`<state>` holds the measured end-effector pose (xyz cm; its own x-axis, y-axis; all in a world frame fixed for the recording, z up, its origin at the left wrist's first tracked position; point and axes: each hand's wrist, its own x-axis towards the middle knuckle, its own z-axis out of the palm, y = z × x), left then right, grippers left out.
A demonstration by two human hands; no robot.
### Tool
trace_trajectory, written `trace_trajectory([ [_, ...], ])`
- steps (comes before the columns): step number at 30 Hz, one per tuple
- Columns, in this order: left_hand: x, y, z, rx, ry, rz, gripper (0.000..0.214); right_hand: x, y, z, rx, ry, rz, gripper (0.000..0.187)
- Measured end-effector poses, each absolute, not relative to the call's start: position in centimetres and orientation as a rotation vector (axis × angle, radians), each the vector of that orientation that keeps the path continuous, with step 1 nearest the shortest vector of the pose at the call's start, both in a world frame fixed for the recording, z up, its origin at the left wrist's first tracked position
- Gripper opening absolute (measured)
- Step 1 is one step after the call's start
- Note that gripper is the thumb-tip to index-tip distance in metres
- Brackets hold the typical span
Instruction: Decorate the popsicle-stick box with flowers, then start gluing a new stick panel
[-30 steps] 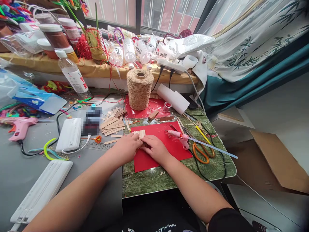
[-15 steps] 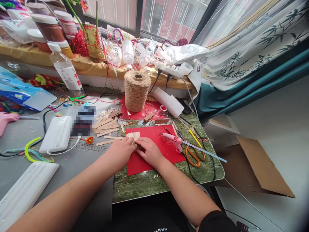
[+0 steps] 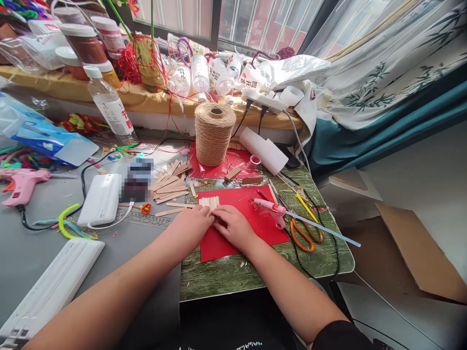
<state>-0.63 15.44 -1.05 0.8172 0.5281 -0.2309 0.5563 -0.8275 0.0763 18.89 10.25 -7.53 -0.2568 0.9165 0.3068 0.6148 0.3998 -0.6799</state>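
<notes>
Several craft sticks (image 3: 209, 201) lie side by side in a short row on a red sheet (image 3: 216, 247). My left hand (image 3: 192, 225) has its fingers closed on the near left part of the row. From the other side my right hand (image 3: 234, 228) pinches the row's near right end, its fingertips touching those of my left. Both hands cover the lower part of the sticks. Just right of my right hand, a pink glue gun (image 3: 269, 207) with a long glue stick rests on the sheet. Orange-handled scissors (image 3: 302, 238) lie beyond it.
A pile of loose craft sticks (image 3: 171, 184) lies to the left. Behind the sheet stands a twine spool (image 3: 215, 136), beside a white paper roll (image 3: 264, 150). A white power bank (image 3: 99, 197) and another pink glue gun (image 3: 27, 184) are farther left. Bottles crowd the sill.
The view has turned slightly left, so everything appears farther right. My hands keep their closed hold on the row of sticks, with little visible movement.
</notes>
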Motion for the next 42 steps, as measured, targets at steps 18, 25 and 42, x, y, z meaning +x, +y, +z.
trace_trajectory([
  [18, -0.2, 15.1, -0.3, 2.792, 0.963, -0.329, 0.039, 18.5, 10.2, -6.7, -1.342, -2.095, 0.529, 0.025],
  [25, -0.3, 15.2, -0.6, 2.73, 0.963, -0.274, 0.034, 18.6, 10.3, -6.9, -1.306, -2.07, 0.509, 0.025],
  [42, -0.1, 15.1, -0.6, 2.703, 0.988, -0.32, 0.033, 18.7, 10.3, -7.0, -1.303, -2.077, 0.484, 0.022],
])
